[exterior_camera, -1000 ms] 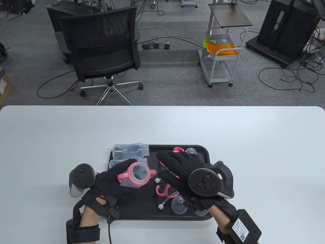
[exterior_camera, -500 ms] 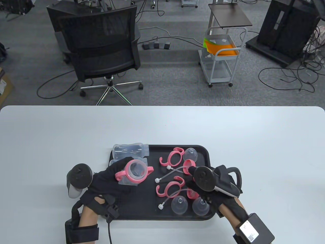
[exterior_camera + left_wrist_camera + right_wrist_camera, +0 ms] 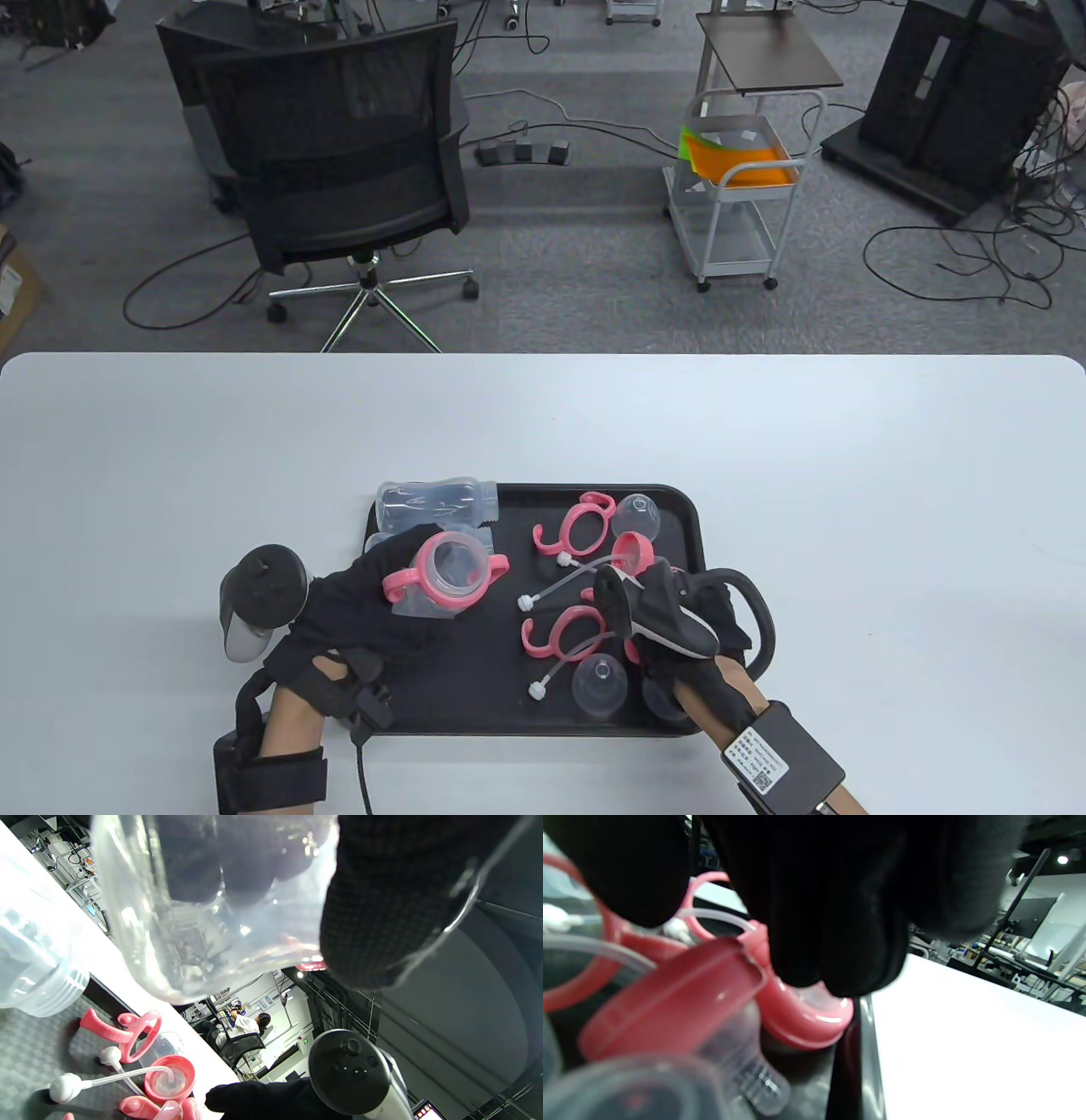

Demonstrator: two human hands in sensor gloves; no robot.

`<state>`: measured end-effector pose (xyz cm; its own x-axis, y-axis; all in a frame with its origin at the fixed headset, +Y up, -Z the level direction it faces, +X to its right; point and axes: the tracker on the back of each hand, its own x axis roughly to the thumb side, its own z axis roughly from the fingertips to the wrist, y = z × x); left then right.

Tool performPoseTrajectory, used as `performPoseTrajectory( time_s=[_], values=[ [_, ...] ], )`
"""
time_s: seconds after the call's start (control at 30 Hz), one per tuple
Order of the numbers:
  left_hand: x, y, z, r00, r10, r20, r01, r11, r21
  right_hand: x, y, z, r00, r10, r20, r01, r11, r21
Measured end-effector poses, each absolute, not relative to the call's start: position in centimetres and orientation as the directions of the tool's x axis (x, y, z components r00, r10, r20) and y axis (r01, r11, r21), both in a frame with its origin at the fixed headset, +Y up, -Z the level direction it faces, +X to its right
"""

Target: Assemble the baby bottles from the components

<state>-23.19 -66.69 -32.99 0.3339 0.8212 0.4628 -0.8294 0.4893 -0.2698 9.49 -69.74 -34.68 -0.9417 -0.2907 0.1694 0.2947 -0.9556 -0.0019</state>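
My left hand (image 3: 373,598) grips a clear bottle (image 3: 454,577) fitted with a pink handle ring (image 3: 397,586), mouth facing up, over the left part of the black tray (image 3: 689,519). The left wrist view shows the bottle (image 3: 203,921) close up, with my thumb (image 3: 390,899) against it. My right hand (image 3: 679,632) is turned on its side over the tray's right part. Its fingers (image 3: 831,921) curl down onto a pink collar (image 3: 806,1014), with another pink collar and its clear nipple (image 3: 670,997) just below. I cannot see whether they grip one.
On the tray lie two pink handle rings (image 3: 577,526) (image 3: 564,632), two white-tipped straws (image 3: 564,584) (image 3: 556,671), a pink collar (image 3: 632,552) and clear dome caps (image 3: 600,686) (image 3: 638,514). Spare clear bottles (image 3: 437,503) lie at the tray's back left corner.
My right hand drew back from the tray's middle to its lower right and rolled onto its side, fingers lowering onto the pink collars. My left hand kept the bottle almost still.
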Motion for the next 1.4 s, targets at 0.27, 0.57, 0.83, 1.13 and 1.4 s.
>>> performPoseTrajectory(
  time_s=[0.27,0.57,0.83,1.13,1.4],
  values=[
    [-23.1,-66.9,-33.1,0.350,0.818,0.457,-0.818,0.504,-0.276,9.3,-71.0,-35.1,-0.933,-0.327,0.149,0.331,-0.944,0.003],
    [-23.0,-67.1,-33.2,0.362,0.817,0.449,-0.811,0.513,-0.280,9.9,-71.2,-35.3,-0.966,-0.254,0.046,0.253,-0.967,-0.018],
    [-23.0,-67.1,-33.2,0.366,0.816,0.448,-0.809,0.517,-0.280,10.0,-70.7,-35.2,-0.971,-0.238,0.018,0.236,-0.970,-0.053],
    [-23.1,-67.1,-33.2,0.363,0.820,0.443,-0.815,0.510,-0.275,9.4,-67.6,-34.1,-0.990,-0.132,0.051,0.125,-0.984,-0.125],
    [-23.3,-67.1,-33.2,0.358,0.824,0.440,-0.822,0.501,-0.270,6.7,-64.1,-31.9,-0.988,-0.091,0.124,0.063,-0.974,-0.218]
  ],
)
